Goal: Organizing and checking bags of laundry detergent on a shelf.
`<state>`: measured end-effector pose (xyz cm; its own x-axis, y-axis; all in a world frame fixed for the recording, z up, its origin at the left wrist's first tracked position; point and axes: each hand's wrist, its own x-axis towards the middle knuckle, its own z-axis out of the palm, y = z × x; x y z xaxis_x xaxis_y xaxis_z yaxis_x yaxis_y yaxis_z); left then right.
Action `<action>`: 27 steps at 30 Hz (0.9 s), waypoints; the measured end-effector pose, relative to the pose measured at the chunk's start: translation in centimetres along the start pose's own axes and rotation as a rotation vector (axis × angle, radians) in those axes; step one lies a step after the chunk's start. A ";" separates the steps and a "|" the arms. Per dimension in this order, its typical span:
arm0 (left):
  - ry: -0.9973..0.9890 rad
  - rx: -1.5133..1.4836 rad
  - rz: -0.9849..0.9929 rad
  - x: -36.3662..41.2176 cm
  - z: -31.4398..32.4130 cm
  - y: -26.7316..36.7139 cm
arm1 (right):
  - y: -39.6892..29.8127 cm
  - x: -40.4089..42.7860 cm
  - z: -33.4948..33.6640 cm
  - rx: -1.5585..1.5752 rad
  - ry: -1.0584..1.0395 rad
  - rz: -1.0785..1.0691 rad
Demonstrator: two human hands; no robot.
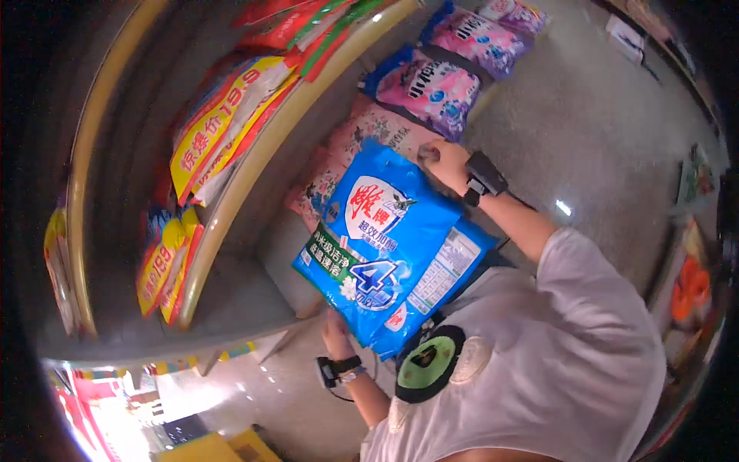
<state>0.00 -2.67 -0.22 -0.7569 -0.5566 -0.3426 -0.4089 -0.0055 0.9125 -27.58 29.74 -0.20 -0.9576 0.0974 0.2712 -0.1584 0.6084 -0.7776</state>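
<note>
A large blue laundry detergent bag (369, 242) with a green band and a white shield is held tilted in front of my body. My right hand (447, 164), with a black band on the wrist, has its fingers curled at the bag's upper right edge. My left hand (338, 335) grips the lower left edge; its fingertips are hidden by the bag. Behind and above the blue bag lie pink floral bags (381, 130) on a low shelf. A pink and purple bag (433, 89) is close above my right hand.
Shelves with yellow front edges (248, 161) rise on the left, holding yellow and red bags (231, 121) with price print. Another pink and purple bag (485, 37) lies at the top. Grey floor (577, 138) spreads at right; a yellow object (202, 447) is at bottom left.
</note>
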 end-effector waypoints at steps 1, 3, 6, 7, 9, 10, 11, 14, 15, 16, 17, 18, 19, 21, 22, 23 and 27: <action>-0.007 -0.031 0.031 0.5 -0.2 0.0 | -0.2 0.2 0.1 0.045 -0.087 0.042; -0.009 -0.095 0.097 1.2 -0.5 -0.1 | -0.9 0.5 0.3 0.126 -0.268 0.126; 0.028 -0.047 0.098 1.9 0.6 1.7 | 0.6 1.1 1.8 0.314 -0.453 0.046; 0.047 0.002 0.106 2.1 0.8 1.9 | 0.4 1.0 2.0 0.410 -0.494 0.012; 0.079 0.104 0.115 2.3 1.0 2.1 | 0.5 1.3 2.2 0.392 -0.502 -0.080; 0.051 0.052 0.119 2.6 0.6 1.6 | 1.1 1.5 2.5 0.422 -0.519 -0.098; 0.070 0.012 0.098 2.7 0.5 1.2 | 1.8 1.7 2.7 0.451 -0.535 -0.115; 0.124 0.064 0.072 3.1 0.4 0.2 | 0.1 1.4 1.5 0.431 -0.578 -0.073; 0.145 0.100 0.111 3.2 0.6 0.2 | -0.3 1.3 1.0 0.408 -0.577 -0.040; 0.166 0.138 0.150 3.3 0.9 0.2 | -0.4 1.3 1.0 0.451 -0.555 0.006; 0.187 0.176 0.187 3.5 1.1 0.2 | -0.3 1.4 1.2 0.494 -0.533 0.052; 0.185 0.206 0.190 3.5 1.4 0.2 | 0.0 1.4 1.4 0.533 -0.512 0.101; 0.184 0.237 0.194 3.6 1.5 0.5 | 0.5 1.6 1.7 0.529 -0.561 0.086; 0.185 0.301 0.203 3.6 1.5 1.1 | 0.9 2.2 2.3 0.526 -0.662 0.056; 0.152 0.270 0.168 3.6 1.2 1.3 | 0.8 2.5 2.2 0.486 -0.723 0.063; 0.151 0.291 0.188 3.6 0.9 0.9 | 0.7 2.9 2.1 0.444 -0.783 0.071; 0.178 0.277 0.210 3.7 1.0 0.4 | 1.0 3.5 2.4 0.586 -0.844 0.106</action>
<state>-3.47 -3.93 -1.31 -0.7482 -0.6575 -0.0887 -0.3954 0.3345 0.8554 -31.63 28.77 -1.42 -0.7947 -0.5939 -0.1253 0.0606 0.1279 -0.9899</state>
